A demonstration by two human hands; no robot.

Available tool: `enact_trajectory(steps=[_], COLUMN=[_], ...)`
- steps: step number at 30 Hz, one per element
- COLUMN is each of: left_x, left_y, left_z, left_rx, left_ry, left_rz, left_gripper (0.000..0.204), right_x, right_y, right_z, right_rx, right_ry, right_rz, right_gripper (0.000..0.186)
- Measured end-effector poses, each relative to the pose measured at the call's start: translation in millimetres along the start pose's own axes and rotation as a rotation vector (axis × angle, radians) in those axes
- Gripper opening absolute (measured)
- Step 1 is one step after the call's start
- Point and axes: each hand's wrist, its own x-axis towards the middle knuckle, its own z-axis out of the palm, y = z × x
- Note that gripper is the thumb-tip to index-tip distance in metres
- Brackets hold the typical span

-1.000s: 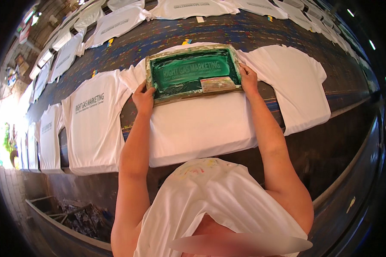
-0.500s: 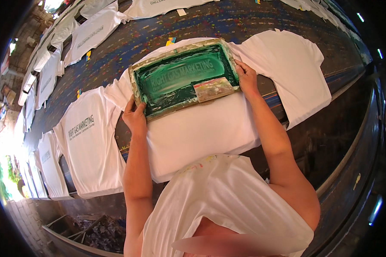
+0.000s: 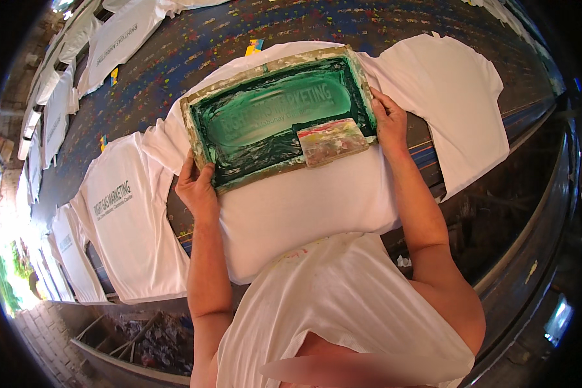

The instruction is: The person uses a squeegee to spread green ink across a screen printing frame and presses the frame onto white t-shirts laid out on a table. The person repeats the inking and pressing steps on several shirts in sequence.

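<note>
A wooden-framed printing screen [image 3: 233,97] smeared with green ink lies on a white T-shirt [image 3: 317,207] spread over the long dark table [image 3: 194,45]. My left hand [image 3: 197,187] grips the frame's near-left corner. My right hand [image 3: 389,119] holds the frame's right edge. A paint-stained squeegee block [image 3: 333,141] rests inside the screen at its near-right side, just left of my right hand.
More white T-shirts lie in a row on the table: a printed one [image 3: 126,226] to the left, a blank one [image 3: 452,103] to the right, others [image 3: 119,35] along the far side. Small yellow-blue tabs [image 3: 253,46] mark the table. A trough with debris [image 3: 142,333] runs below the table edge.
The view has shifted down and closer, so the screen appears lower and larger. Both hands keep their hold on the frame's left and right sides; the squeegee stays in the screen.
</note>
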Motion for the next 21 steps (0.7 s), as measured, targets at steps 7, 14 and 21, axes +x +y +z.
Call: enact_trajectory(steps=[7, 14, 21], left_x=[4, 2, 3], left_y=[5, 8, 8], left_z=[0, 2, 2], left_rx=[0.057, 0.026, 0.03], left_ry=[-0.009, -0.002, -0.009], left_rz=[-0.037, -0.056, -0.059], left_gripper=[0.059, 0.06, 0.061], right_x=[3, -45, -52], right_y=[-20, -108, -130], right_z=[0, -22, -3], right_rx=[0.01, -0.536, -0.746], right_ry=[-0.031, -0.522, -0.509], right_rz=[0.14, -0.662, -0.75], right_gripper=[0.036, 0.038, 0.046])
